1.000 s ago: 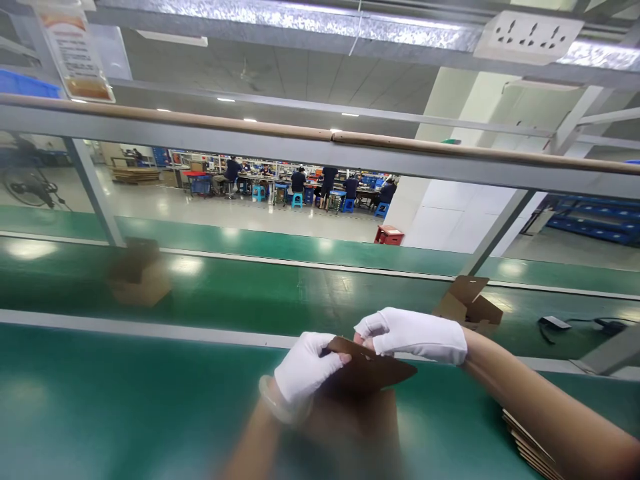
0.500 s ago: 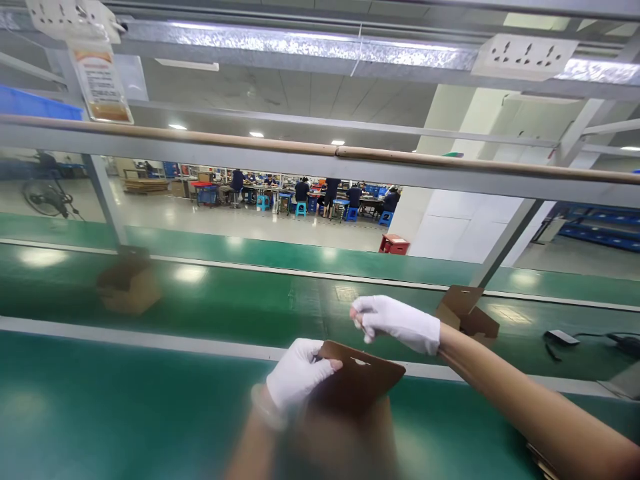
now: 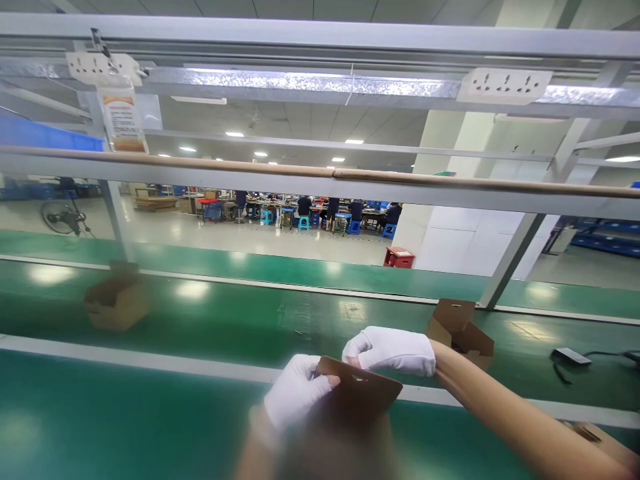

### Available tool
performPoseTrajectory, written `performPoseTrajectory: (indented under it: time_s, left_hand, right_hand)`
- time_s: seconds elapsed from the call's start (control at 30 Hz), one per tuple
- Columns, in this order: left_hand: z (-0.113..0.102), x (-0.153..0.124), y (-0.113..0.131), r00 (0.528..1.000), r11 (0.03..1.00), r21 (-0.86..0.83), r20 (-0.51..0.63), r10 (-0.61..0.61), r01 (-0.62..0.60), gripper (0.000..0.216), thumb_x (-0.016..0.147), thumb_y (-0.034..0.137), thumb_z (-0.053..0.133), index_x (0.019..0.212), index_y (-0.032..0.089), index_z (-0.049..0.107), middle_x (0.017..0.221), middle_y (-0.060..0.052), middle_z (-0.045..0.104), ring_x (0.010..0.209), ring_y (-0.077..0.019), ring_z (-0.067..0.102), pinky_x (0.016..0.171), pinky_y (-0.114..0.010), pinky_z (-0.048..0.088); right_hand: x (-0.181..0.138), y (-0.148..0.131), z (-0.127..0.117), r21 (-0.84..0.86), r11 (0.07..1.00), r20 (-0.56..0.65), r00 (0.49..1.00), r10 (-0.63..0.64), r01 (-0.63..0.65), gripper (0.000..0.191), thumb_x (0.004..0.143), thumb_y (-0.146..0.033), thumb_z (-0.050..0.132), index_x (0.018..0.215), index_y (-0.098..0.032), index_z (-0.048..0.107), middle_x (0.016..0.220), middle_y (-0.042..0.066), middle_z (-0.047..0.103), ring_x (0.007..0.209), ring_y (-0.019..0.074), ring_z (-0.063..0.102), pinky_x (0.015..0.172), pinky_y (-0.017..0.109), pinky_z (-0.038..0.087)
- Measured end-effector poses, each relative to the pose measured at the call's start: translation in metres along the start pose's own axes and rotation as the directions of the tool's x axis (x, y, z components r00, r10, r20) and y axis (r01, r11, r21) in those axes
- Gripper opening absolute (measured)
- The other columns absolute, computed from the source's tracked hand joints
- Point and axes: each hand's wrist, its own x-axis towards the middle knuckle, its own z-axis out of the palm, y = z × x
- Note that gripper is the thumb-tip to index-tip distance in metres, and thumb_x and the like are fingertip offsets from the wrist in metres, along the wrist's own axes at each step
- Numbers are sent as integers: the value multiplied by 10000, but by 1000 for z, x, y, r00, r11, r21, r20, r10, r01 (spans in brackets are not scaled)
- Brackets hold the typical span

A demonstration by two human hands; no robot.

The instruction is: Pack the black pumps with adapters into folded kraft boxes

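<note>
Left hand (image 3: 295,393) pinches a slotted brown cardboard flap (image 3: 357,399); right hand (image 3: 393,350) curls at its edge, grip unclear.

On the left hand (image 3: 299,393) is a plain white, close-fitting fabric glove (image 3: 290,400), cut short at the thumb so the bare thumb tip (image 3: 332,381) shows. A pale, rounded band (image 3: 261,425), blurred, circles the wrist at its near edge. The right hand (image 3: 390,350) wears a matching white fabric glove (image 3: 400,352) with a straight hemmed cuff (image 3: 427,357); the right forearm (image 3: 500,407) is bare.
</note>
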Motion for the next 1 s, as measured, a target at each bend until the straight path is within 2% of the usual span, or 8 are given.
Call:
performPoseTrajectory:
  time_s: [0.17, 0.27, 0.4, 0.6, 0.83, 0.9, 0.97, 1.0]
  left_hand:
    - [-2, -1, 0, 999, 1000, 13, -23, -28, 28, 347, 795, 425, 639, 886, 103, 728, 840, -57, 724, 809, -215, 624, 731, -277, 457]
    - [-4, -4, 2, 1000, 1000, -15, -3, -18, 18, 349, 803, 411, 637, 979, 122, 724, 880, -65, 731, 875, -234, 630, 789, -292, 463]
    - [-5, -5, 4, 1000, 1000, -28, -20, -7, 7, 337, 806, 390, 639, 1005, 131, 720, 872, -64, 735, 862, -231, 640, 761, -284, 475]
    - [-4, -4, 7, 1000, 996, -92, -6, 16, -16, 334, 805, 388, 636, 997, 128, 722, 906, -68, 735, 888, -246, 649, 805, -307, 486]
    - [-10, -5, 3, 996, 997, 46, -60, -61, 63, 330, 730, 430, 697, 892, 146, 743, 877, -66, 738, 888, -271, 643, 822, -337, 483]
    - [-10, -5, 5, 997, 997, 59, -67, -48, 52, 326, 744, 427, 683, 880, 136, 742, 863, -65, 734, 888, -268, 638, 841, -340, 476]
    - [-11, -5, 5, 997, 998, 51, -74, -34, 38, 343, 770, 426, 655, 910, 123, 734, 863, -64, 732, 871, -260, 639, 821, -337, 483]
    - [-12, -4, 4, 996, 999, 41, -81, -26, 29, 349, 781, 424, 642, 927, 118, 728, 866, -65, 732, 866, -256, 639, 806, -334, 488]
  right_hand:
    - [4, 7, -2, -134, 991, -55, 998, 20, -28, 285, 774, -388, 549, 770, -123, 653, 742, 10, 594, 700, 129, 496, 657, 253, 375]
    - [3, 12, -3, -94, 996, 27, 1000, 2, 1, 296, 777, -389, 567, 853, -128, 683, 812, 20, 618, 763, 141, 521, 689, 250, 389]
    - [4, 12, -4, -7, 1000, 16, 1000, 25, -25, 254, 718, -353, 646, 807, -117, 675, 774, 17, 614, 738, 137, 526, 693, 249, 402]
    - [11, 12, -3, 49, 998, 44, 998, -42, 40, 267, 726, -371, 643, 810, -118, 646, 770, 7, 590, 744, 128, 510, 742, 261, 389]
    - [11, 11, 5, 49, 997, 68, 996, -58, 55, 257, 724, -375, 638, 724, -120, 608, 712, -13, 551, 699, 110, 481, 725, 249, 385]
    - [15, 12, 7, -43, 999, -13, 1000, -28, 28, 241, 743, -372, 604, 731, -131, 620, 728, -7, 582, 694, 115, 503, 686, 240, 394]
    - [24, 18, 4, -158, 986, -219, 975, 26, -62, 207, 768, -330, 542, 783, -147, 639, 773, 13, 628, 717, 138, 546, 649, 241, 405]
    - [30, 23, 0, -198, 973, -340, 939, 45, -119, 218, 785, -307, 501, 839, -155, 647, 825, 33, 650, 762, 159, 571, 663, 252, 418]
